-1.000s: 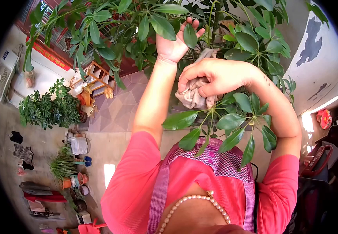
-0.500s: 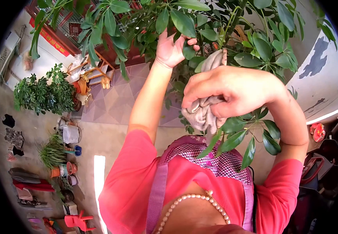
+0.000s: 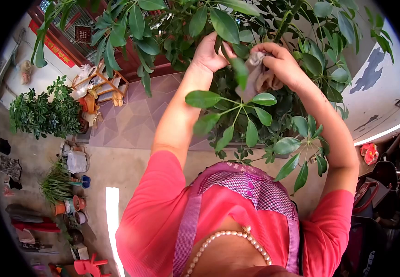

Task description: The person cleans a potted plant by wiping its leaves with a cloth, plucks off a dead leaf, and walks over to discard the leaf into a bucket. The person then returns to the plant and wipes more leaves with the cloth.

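Observation:
A tall leafy potted-type plant [image 3: 227,25] with glossy green leaves fills the top of the head view. My left hand [image 3: 210,54] reaches up among its leaves, fingers curled and closed by a leaf [image 3: 240,74] that looks blurred; leaves partly cover the fingertips. Just right of it, my right hand [image 3: 280,64] grips a crumpled greyish-beige cloth [image 3: 257,76] between thumb and fingers. The cloth hangs against the foliage, close to the blurred leaf. A lower leaf cluster [image 3: 239,105] sticks out below the cloth, between my forearms.
At the left are a bushy plant [image 3: 45,108], a wooden rack [image 3: 110,85], several flowerpots [image 3: 78,203] and a red chair [image 3: 90,266]. A wall with peeling paint [image 3: 373,69] stands at the right, above dark stored items [image 3: 384,175]. Purple tiles [image 3: 130,115] cover the floor ahead.
My right hand has moved up and away from my chest with the cloth, into the foliage beside my left hand. The lower leaf cluster now shows. My left hand has turned, its fingers curling inward.

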The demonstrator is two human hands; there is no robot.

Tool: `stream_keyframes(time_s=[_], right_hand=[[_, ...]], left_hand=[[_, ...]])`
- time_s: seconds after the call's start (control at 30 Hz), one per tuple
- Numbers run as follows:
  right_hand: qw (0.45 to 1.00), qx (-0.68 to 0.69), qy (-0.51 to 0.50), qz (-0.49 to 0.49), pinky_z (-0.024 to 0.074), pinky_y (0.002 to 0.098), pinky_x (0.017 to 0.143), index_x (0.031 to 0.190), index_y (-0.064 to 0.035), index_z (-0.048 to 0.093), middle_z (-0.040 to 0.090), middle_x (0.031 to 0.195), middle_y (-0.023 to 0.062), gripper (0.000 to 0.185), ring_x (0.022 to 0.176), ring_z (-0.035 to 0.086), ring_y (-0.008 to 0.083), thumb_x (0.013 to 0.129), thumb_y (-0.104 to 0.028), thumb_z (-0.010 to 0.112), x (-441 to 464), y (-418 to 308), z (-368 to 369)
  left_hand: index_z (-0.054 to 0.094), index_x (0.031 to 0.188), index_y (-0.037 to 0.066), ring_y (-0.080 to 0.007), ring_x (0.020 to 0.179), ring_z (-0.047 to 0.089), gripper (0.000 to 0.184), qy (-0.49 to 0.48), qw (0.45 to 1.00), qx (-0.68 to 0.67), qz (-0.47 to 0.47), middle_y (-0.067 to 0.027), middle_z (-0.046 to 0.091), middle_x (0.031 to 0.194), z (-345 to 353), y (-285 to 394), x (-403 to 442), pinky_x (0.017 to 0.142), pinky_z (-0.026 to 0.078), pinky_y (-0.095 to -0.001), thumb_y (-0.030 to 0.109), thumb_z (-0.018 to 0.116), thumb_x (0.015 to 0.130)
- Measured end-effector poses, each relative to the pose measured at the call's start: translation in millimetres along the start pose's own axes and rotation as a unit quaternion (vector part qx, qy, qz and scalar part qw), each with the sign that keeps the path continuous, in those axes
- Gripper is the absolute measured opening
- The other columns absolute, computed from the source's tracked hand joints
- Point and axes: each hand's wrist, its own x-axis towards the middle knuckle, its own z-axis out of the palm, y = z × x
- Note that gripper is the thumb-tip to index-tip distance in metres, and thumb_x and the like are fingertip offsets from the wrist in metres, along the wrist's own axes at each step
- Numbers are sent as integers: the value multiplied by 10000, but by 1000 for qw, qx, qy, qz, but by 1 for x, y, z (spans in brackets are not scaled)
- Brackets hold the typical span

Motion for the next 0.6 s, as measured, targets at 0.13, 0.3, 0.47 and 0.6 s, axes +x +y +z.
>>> stream_keyframes(time_s=[0.13,0.3,0.47,0.6], right_hand=[[998,-4,45,-36,475,278,704,1066,-23,599,590,879,72,282,768,571,142,805,-101,526,-13,-8,8],[939,-145,121,-286,444,308,839,1089,-36,597,524,1018,105,343,937,554,233,760,-66,509,-14,-4,14],[857,-245,221,-395,465,390,818,1038,-52,546,521,1077,158,389,983,522,364,659,29,572,8,-16,35],[743,-470,277,-388,453,369,723,913,-122,573,530,976,76,197,903,537,272,716,-110,567,45,-6,32]], left_hand=[[481,1161,-78,-389,1042,558,434,-51,992,-81,-83,-279,560,1120,0,4,4,894,488,-418,279,416,923],[444,1227,-76,-359,1066,552,465,-151,972,-157,-84,-251,537,1182,33,-15,7,927,465,-435,277,344,941],[493,1198,-23,-273,1012,582,392,-77,969,168,163,-164,572,1144,23,-28,3,919,467,-398,249,364,947],[518,1111,10,-226,985,577,291,-38,966,194,165,-118,590,1067,5,-24,1,883,474,-354,222,418,939]])
